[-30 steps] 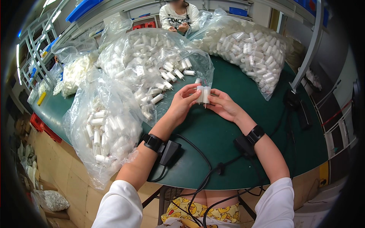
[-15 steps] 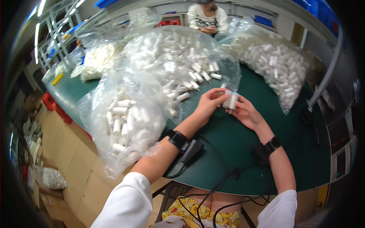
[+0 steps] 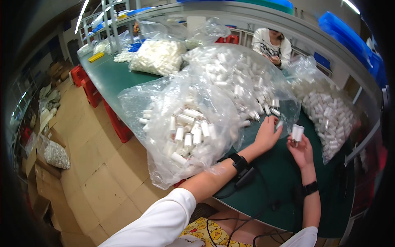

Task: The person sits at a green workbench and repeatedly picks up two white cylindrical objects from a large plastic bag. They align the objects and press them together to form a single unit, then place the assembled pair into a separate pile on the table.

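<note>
Right hand (image 3: 301,150): fingers pinching two white tubes (image 3: 296,133), held upright above the green table (image 3: 284,177)
Left hand (image 3: 266,133): fingers loosely spread, tips at a loose tube (image 3: 279,124) by the bag mouth
Bag (image 3: 197,127): clear plastic, full of tubes, left of both hands

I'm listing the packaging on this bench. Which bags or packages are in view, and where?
Clear plastic bag, nearest the left hand: bulging, full of white tubes.
Second clear bag, behind it: same white tubes.
Third clear bag, beside the right hand: same.
Far bag, up the green table: white pieces.
</note>
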Available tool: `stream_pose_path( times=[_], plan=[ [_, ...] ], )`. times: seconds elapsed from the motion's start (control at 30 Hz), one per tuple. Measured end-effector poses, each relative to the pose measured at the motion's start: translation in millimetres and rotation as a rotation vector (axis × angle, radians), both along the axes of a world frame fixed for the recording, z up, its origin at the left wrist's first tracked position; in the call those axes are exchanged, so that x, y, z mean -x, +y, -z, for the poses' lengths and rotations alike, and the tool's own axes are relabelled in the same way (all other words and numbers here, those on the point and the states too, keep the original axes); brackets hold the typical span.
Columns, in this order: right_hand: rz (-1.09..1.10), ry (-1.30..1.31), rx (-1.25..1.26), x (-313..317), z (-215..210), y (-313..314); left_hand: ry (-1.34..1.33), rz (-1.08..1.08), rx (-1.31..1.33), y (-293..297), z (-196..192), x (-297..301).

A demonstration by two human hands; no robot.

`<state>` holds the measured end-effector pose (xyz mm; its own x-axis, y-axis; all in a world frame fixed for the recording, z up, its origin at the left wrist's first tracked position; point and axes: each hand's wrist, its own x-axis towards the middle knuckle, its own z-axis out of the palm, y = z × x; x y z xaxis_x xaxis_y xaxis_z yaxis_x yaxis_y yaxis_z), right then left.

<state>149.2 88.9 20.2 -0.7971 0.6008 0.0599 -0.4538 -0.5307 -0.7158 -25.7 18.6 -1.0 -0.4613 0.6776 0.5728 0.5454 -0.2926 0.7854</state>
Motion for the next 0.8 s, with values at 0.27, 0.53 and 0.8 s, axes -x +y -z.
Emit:
stream_pose_path(
  times=[0.27, 0.53, 0.8],
  plan=[
    [-0.477, -0.245, -0.374, 63.0, -113.9, -124.6, 0.787, -0.411, 0.287, -15.3, 50.9, 8.4],
    [0.079, -0.230, -1.820, 174.8, -112.5, -207.7, 0.577, -0.310, 0.411, 0.7, 27.6, -0.4],
    [0.392, -0.009, -2.310, 197.0, -73.0, -203.7, 0.531, -0.353, 0.292, -7.9, 17.7, 14.5]
  ],
)
